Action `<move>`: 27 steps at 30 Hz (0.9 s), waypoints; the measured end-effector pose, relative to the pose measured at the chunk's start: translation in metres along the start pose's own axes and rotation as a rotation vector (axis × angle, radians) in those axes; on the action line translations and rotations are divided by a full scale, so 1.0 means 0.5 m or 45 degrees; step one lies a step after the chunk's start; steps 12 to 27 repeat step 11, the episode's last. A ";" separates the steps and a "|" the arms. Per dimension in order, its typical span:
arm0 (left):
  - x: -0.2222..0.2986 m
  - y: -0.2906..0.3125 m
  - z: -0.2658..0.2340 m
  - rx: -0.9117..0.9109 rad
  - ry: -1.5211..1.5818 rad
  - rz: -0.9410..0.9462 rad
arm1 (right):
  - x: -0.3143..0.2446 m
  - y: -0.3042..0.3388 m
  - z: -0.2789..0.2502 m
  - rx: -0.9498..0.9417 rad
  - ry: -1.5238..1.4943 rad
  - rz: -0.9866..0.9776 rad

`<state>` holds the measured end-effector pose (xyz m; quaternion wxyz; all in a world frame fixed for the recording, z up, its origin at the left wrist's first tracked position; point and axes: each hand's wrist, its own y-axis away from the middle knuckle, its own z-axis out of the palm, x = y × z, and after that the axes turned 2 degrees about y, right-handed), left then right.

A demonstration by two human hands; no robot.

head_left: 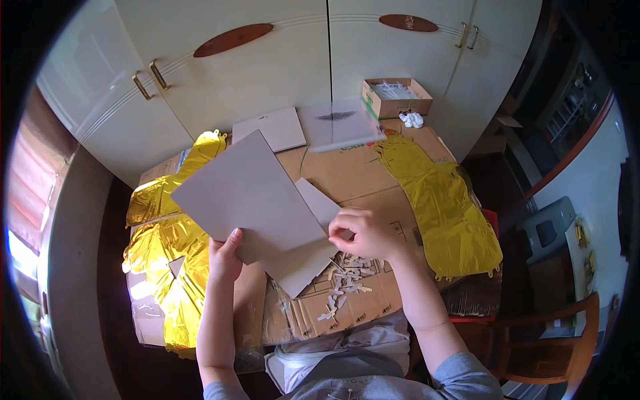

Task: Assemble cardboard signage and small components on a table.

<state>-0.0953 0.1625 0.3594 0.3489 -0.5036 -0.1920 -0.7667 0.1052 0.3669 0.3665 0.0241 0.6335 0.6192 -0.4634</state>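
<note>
My left hand (225, 257) is closed on the lower left edge of a pale grey cardboard sheet (247, 193), thumb on top, and holds it tilted above the table. At the sheet's right edge, my right hand (360, 233) is curled with thumb and fingertips pinched together. Whatever that pinch holds is too small or hidden to make out. A second grey sheet (300, 270) lies partly under the first one. Small pale flat strips (347, 280) are scattered on the cardboard-covered table just below my right hand.
Shiny yellow foil pieces (180, 253) lie along the left side, and another foil piece (447, 213) on the right. Grey boards (270, 130), clear plastic sheets (340, 125), a carton of white sticks (398, 100) and a crumpled white wad (411, 120) stand along the back.
</note>
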 end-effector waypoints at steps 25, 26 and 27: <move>-0.021 0.009 0.003 -0.092 -0.056 0.014 | 0.023 0.007 0.020 -0.073 -0.649 0.389; -0.021 0.009 0.003 -0.092 -0.056 0.014 | 0.023 0.007 0.020 -0.073 -0.649 0.389; -0.021 0.009 0.003 -0.092 -0.056 0.014 | 0.023 0.007 0.020 -0.073 -0.649 0.389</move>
